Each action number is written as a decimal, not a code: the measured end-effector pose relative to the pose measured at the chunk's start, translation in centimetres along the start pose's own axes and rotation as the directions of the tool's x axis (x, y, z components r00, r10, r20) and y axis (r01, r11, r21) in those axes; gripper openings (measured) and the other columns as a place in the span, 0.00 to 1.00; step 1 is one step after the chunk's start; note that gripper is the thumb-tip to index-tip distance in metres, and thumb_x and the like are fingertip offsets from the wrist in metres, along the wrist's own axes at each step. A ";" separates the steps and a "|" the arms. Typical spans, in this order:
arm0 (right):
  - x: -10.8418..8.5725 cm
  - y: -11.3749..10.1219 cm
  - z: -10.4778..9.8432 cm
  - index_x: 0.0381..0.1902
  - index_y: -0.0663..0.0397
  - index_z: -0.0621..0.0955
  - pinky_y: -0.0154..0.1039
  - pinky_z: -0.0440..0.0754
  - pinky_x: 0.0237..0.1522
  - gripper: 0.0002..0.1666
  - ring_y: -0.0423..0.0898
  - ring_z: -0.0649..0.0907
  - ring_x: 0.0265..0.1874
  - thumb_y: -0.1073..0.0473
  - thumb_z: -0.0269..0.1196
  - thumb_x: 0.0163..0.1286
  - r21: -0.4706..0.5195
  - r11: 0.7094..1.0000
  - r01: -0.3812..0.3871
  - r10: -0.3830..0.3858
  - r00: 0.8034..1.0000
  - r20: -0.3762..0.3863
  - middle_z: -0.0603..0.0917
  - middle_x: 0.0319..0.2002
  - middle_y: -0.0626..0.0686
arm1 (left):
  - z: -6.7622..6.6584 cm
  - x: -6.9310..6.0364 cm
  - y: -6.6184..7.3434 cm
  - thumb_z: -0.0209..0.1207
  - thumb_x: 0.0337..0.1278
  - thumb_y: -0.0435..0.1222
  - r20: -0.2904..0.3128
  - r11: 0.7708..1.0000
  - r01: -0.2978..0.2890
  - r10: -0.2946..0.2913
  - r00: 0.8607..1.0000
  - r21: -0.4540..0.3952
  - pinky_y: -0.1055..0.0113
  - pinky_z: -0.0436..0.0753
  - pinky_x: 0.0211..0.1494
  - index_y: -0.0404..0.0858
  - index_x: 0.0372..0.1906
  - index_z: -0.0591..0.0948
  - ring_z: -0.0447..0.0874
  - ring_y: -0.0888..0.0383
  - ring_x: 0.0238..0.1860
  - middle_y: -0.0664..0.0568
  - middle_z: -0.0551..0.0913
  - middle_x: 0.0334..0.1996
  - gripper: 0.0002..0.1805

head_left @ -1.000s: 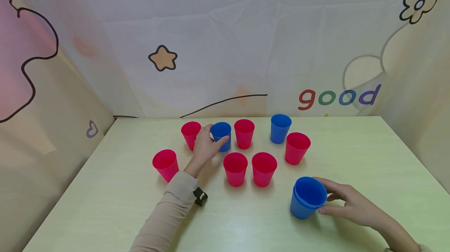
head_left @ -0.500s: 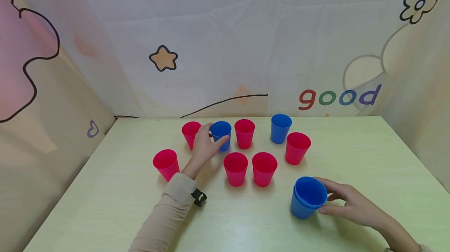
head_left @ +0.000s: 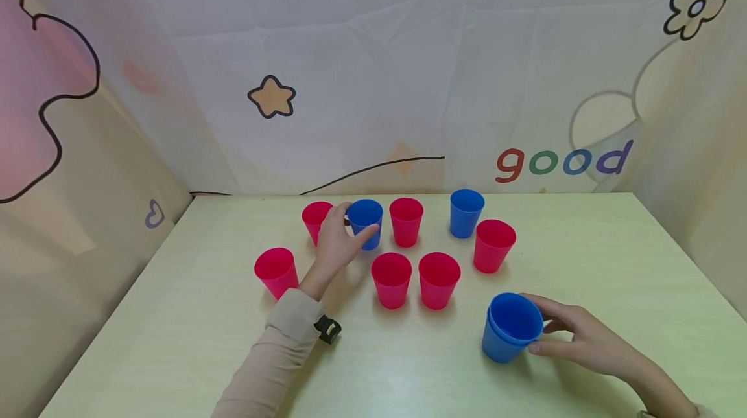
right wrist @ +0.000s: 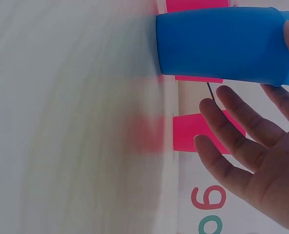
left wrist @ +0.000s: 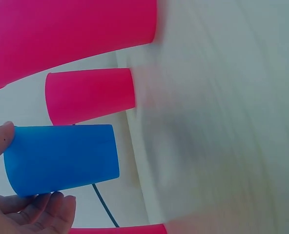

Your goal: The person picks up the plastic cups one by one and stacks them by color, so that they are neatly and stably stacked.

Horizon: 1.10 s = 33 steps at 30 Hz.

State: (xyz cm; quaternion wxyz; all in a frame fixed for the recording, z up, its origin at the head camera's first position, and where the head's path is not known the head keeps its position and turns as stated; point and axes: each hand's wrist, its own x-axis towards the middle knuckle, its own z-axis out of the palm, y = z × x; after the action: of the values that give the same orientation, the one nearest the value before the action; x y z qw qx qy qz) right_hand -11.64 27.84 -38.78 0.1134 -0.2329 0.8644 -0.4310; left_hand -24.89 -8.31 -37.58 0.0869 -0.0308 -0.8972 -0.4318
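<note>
In the head view my left hand [head_left: 337, 244] holds a blue cup [head_left: 367, 227] near its rim, thumb on one side and fingers on the other. The left wrist view shows that blue cup [left wrist: 64, 158] with its base a little off the table. My right hand [head_left: 586, 339] pinches the rim of two nested blue cups [head_left: 503, 339] standing at the front right. Its thumb and a forefinger touch the rim in the right wrist view, while the other fingers [right wrist: 235, 141] spread away from the stack [right wrist: 217, 46].
Red cups stand around: one far left [head_left: 277, 272], one partly behind my left hand [head_left: 315, 214], one at the back [head_left: 406, 223], two mid-table [head_left: 391, 282], one at right [head_left: 493, 246]. Another blue cup [head_left: 465, 214] stands at the back, near the curtain [head_left: 373, 100].
My left hand has raised the blue cup slightly and shifted it a little to the left. The right hand and the nested cups have stayed still.
</note>
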 end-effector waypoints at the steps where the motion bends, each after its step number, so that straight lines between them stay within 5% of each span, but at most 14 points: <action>1: 0.0 0.0 0.0 0.62 0.67 0.64 0.34 0.79 0.37 0.35 0.40 0.78 0.44 0.59 0.62 0.60 -0.001 1.000 0.010 -0.010 1.000 -0.004 0.76 0.53 0.57 | -0.1 0.0 0.0 0.65 0.46 0.47 -0.002 1.000 -0.002 0.002 1.000 0.001 0.57 0.79 0.44 0.36 0.63 0.64 0.71 0.48 0.52 0.44 0.70 0.55 0.39; 8: 0.0 0.3 0.2 0.60 0.66 0.66 0.34 0.79 0.37 0.32 0.29 0.75 0.45 0.62 0.62 0.60 -0.001 0.996 0.090 -0.090 0.996 -0.023 0.72 0.51 0.31 | -0.3 -0.3 0.3 0.65 0.46 0.46 -0.022 1.000 -0.019 0.019 1.000 0.004 0.56 0.79 0.44 0.37 0.62 0.64 0.71 0.48 0.52 0.44 0.70 0.55 0.39; 33: 0.0 0.3 0.2 0.61 0.66 0.66 0.34 0.79 0.36 0.32 0.30 0.75 0.44 0.62 0.62 0.60 0.000 0.996 0.086 -0.086 0.996 -0.018 0.72 0.51 0.31 | -1.6 -1.3 1.5 0.67 0.44 0.45 -0.074 0.996 -0.093 0.092 0.993 -0.012 0.55 0.79 0.44 0.36 0.61 0.66 0.71 0.46 0.53 0.44 0.71 0.54 0.38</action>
State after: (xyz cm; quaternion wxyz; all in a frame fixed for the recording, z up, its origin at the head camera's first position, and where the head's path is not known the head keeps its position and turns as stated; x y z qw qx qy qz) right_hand -11.67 27.88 -39.14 0.0867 -0.2660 0.8544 -0.4378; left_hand -23.23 -8.61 -35.64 0.1396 -0.0572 -0.8876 -0.4351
